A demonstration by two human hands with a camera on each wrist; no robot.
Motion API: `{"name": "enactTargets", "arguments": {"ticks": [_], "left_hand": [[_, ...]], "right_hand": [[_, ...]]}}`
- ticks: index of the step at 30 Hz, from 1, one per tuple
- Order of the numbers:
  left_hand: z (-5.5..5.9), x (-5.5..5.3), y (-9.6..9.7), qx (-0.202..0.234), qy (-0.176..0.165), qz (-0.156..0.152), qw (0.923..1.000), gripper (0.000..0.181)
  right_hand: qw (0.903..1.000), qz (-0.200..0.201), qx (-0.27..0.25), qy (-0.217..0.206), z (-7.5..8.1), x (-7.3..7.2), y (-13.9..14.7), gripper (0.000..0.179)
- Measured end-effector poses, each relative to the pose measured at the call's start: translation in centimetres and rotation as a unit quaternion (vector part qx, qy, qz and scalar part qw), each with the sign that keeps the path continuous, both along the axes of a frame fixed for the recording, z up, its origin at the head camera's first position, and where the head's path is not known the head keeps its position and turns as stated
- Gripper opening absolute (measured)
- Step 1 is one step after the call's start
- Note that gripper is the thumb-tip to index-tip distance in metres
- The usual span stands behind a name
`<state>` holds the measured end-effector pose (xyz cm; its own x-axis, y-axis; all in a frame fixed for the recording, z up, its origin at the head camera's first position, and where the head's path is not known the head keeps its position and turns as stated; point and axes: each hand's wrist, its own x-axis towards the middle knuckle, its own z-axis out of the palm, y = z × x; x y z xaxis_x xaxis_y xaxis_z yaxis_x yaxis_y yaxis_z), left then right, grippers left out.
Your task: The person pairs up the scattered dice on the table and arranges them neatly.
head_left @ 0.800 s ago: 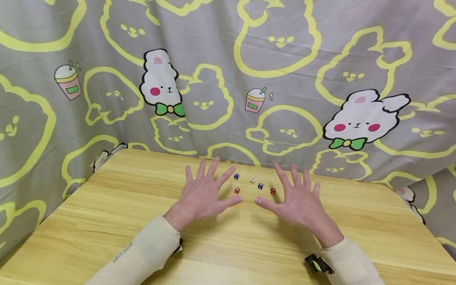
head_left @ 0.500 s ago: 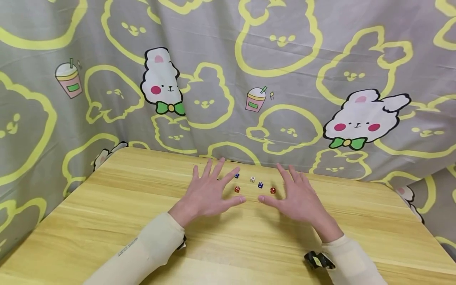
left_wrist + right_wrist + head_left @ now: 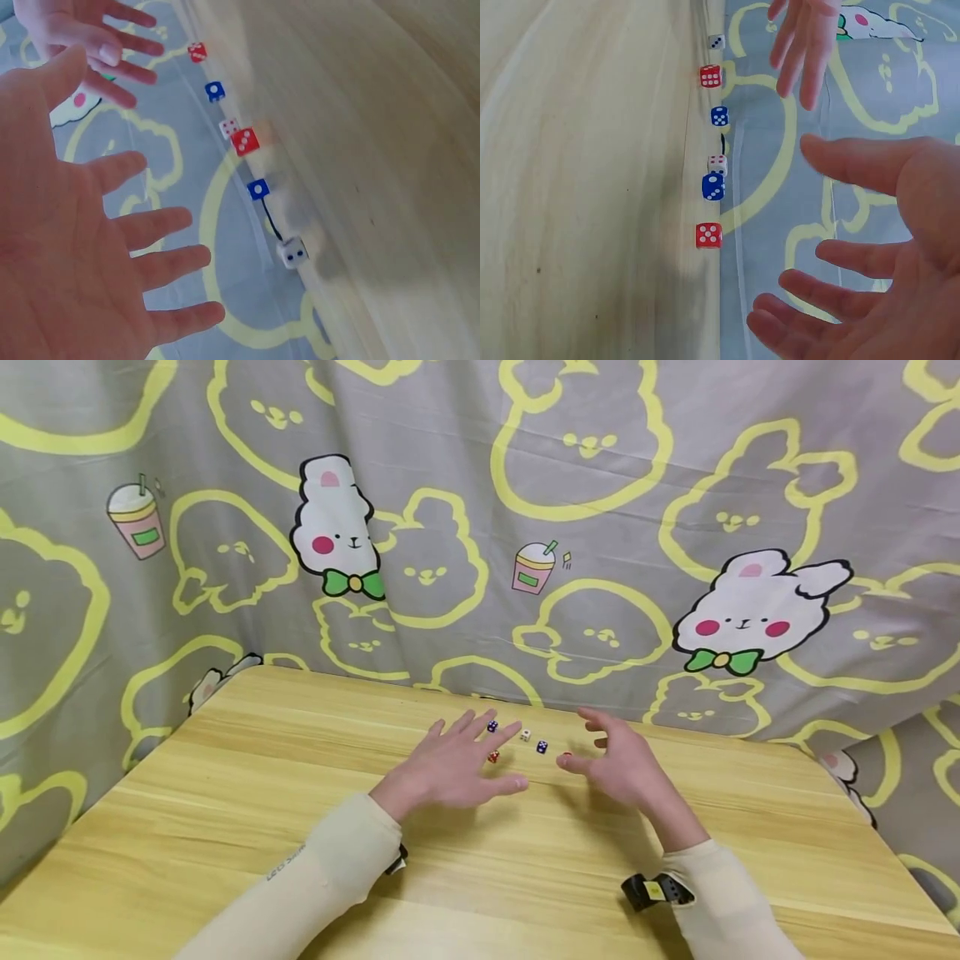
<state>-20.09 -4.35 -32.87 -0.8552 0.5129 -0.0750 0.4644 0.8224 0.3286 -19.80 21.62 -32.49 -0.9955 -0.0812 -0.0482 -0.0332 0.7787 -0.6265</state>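
Small red, blue and white dice lie loosely spread on the table near its far edge. My left hand hovers over their left side, fingers spread and holding nothing. A red die and a blue die show beside its fingers; a white die, seen in the left wrist view, is hidden under it in the head view. My right hand hangs to the right, fingers loosely bent and nothing in them. Its thumb partly covers another red die. Between the hands sit a white die and a blue die.
The wooden table stretches toward me and to both sides. A grey curtain with yellow outlines and cartoon rabbits hangs right behind its far edge. Black straps sit at the wrists.
My left hand has shifted to the right and tilted lower over the dice. The right hand has turned, its fingers drawing together and bending. The dice stay where they were.
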Motion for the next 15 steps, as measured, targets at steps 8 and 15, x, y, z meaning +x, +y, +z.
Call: {"name": "enactTargets", "arguments": {"ticks": [8, 15], "left_hand": [[-0.2, -0.2, 1.5, -0.003, -0.014, -0.028, 0.9995, 0.079], [-0.2, -0.3, 2.7, -0.001, -0.020, -0.043, 0.9989, 0.077]], "right_hand": [[0.9996, -0.004, -0.027, -0.012, -0.4, -0.9, 0.7, 0.075], [0.9986, -0.010, -0.047, -0.023, -0.9, -1.2, 0.9, 0.066]]}}
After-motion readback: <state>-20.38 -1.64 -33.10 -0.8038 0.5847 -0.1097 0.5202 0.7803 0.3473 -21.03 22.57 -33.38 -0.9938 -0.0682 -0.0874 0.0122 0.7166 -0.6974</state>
